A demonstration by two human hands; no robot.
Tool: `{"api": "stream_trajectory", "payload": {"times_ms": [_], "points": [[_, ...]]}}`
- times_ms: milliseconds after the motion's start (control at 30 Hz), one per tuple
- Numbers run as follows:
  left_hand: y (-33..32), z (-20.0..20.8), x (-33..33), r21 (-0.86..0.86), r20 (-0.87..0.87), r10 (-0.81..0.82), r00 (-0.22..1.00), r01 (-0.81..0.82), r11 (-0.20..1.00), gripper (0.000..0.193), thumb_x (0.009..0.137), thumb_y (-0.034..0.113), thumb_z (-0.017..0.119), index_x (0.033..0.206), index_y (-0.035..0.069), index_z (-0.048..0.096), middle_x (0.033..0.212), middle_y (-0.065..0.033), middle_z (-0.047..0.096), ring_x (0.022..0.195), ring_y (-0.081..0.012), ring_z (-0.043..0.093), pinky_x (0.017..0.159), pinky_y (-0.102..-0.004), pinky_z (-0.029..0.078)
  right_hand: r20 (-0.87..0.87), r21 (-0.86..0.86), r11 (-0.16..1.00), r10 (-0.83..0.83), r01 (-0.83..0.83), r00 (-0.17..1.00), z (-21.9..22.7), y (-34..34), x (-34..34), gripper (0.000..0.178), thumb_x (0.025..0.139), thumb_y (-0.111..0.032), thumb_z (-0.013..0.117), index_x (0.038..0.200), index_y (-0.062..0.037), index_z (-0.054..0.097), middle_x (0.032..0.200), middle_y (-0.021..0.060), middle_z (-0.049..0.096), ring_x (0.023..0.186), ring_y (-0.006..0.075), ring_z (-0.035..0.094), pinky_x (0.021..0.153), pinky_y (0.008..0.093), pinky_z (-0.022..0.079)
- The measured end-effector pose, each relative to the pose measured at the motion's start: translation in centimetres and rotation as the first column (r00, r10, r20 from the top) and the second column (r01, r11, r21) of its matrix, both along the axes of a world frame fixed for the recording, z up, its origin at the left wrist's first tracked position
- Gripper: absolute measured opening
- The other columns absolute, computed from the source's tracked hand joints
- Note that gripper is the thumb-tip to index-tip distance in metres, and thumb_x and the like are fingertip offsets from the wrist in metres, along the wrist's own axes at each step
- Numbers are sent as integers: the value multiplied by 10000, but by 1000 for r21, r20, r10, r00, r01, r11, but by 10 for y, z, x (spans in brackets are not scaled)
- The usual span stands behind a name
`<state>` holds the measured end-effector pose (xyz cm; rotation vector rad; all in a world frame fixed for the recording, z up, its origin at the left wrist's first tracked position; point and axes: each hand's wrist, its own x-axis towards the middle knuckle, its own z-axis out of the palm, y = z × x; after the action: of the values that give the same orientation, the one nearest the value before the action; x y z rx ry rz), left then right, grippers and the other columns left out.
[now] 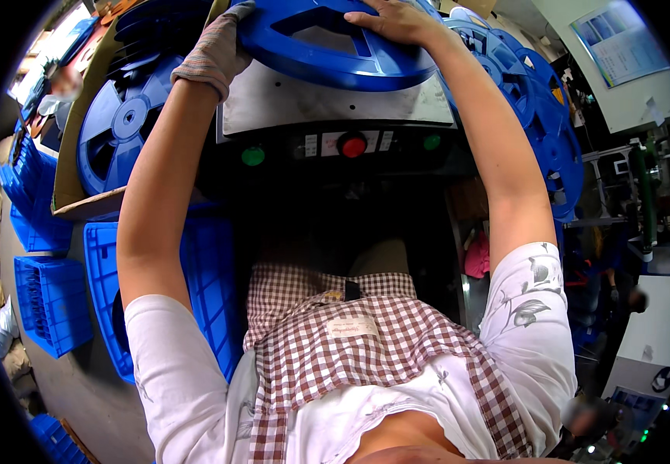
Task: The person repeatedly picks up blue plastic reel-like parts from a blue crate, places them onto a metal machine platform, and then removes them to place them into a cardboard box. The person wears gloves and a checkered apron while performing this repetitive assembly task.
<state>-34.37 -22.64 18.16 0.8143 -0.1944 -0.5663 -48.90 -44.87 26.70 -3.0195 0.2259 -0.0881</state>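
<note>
A large blue plastic reel [397, 66] with cut-out windows lies over a pale metal plate [335, 108] at the top of the view, its far part cut off by the frame. My left hand [223, 46], in a striped knit glove, grips the reel's left rim with the fingers curled against its edge. Bare, my right hand [397, 19] rests on the reel's upper face, thumb and fingers stretched apart beside a window. Some of its fingertips run out of the frame.
Below the plate, a machine panel carries a red button [352, 145] between two green buttons [252, 155]. A cardboard box [80, 207] of blue and black reels stands left, near blue crates [53, 305]. More blue reels [555, 155] stand at the right.
</note>
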Motion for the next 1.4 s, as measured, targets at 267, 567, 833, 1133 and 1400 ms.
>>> {"api": "stream_trajectory", "payload": {"times_ms": [267, 567, 833, 1133, 1400], "points": [[-7, -7, 4, 136, 9, 77, 997, -77, 988, 555, 853, 224, 702, 1299, 10, 450, 1276, -184, 551, 1166, -282, 557, 1082, -381, 385, 135, 33, 999, -44, 40, 990, -10, -2, -7, 844, 860, -648, 469, 1379, 10, 377, 1233, 305, 543, 1183, 423, 512, 1013, 439, 390], [86, 1, -66, 196, 494, 111, 862, -235, 952, 541, 939, 238, 575, 1388, 14, 374, 1386, -202, 442, 1277, -301, 453, 1064, -358, 385, 681, 276, 953, -104, -123, 725, -43, -54, -144, 663, 863, -446, 635, 1387, -87, 446, 1113, 202, 640, 1020, 286, 636, 916, 402, 489], [105, -131, -132, 434, 867, -67, 494, -681, 591, 656, 765, 115, 775, 1319, 16, 436, 1221, -213, 546, 1089, -320, 560, 942, -370, 464, 485, 644, 763, -458, 50, 745, -189, -44, -204, 549, 765, -154, 776, 1251, -12, 564, 1088, 87, 624, 976, 186, 597, 855, 306, 485], [96, -127, -138, 433, 887, -72, 456, -770, 469, 640, 765, 112, 765, 1312, 18, 444, 1161, -232, 555, 1043, -378, 556, 911, -396, 465, 523, 616, 779, -515, 116, 679, -205, -55, -196, 549, 741, -197, 781, 1217, -17, 576, 1100, 127, 628, 998, 237, 624, 854, 340, 495], [105, -108, -191, 320, 821, 175, 543, -692, 647, 535, 879, 24, 604, 1370, 9, 394, 1252, -164, 533, 1131, -238, 532, 987, -339, 421, 488, 641, 763, -490, 85, 722, -191, -47, -213, 447, 815, -189, 728, 1209, -26, 595, 1077, 119, 645, 988, 213, 638, 845, 319, 508]]}}
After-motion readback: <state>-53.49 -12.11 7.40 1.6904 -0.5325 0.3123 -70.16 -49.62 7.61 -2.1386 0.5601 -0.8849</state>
